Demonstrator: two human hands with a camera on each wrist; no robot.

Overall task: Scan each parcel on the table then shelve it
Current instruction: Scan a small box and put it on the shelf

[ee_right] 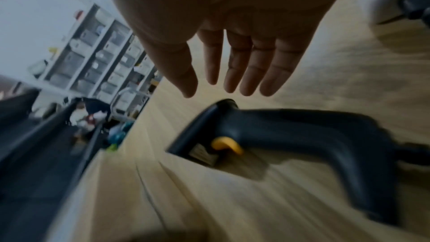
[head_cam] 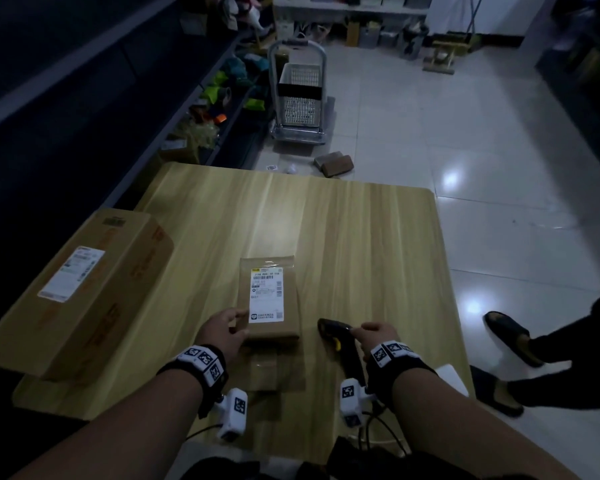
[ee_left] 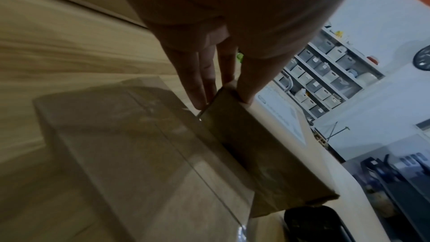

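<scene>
A small brown parcel [head_cam: 271, 299] with a white label lies mid-table, its near end over a flat taped parcel [head_cam: 274, 370]. My left hand [head_cam: 222, 332] pinches the small parcel's near-left corner. In the left wrist view the thumb sits on top and the fingers [ee_left: 197, 87] underneath, and the small parcel [ee_left: 267, 154] is tilted up off the flat one [ee_left: 139, 144]. A black barcode scanner [head_cam: 340, 341] with a yellow trigger lies on the table [head_cam: 361, 237]. My right hand [head_cam: 374, 336] hovers just over the scanner [ee_right: 291, 130], its fingers [ee_right: 235, 73] straight and holding nothing.
A large cardboard box [head_cam: 84, 292] fills the table's left side. A white object [head_cam: 451, 375] sits at the near right edge. Another person's slippered feet [head_cam: 510, 337] stand close on the right. A trolley with a white basket [head_cam: 300, 95] and dark shelves [head_cam: 205, 109] lie beyond.
</scene>
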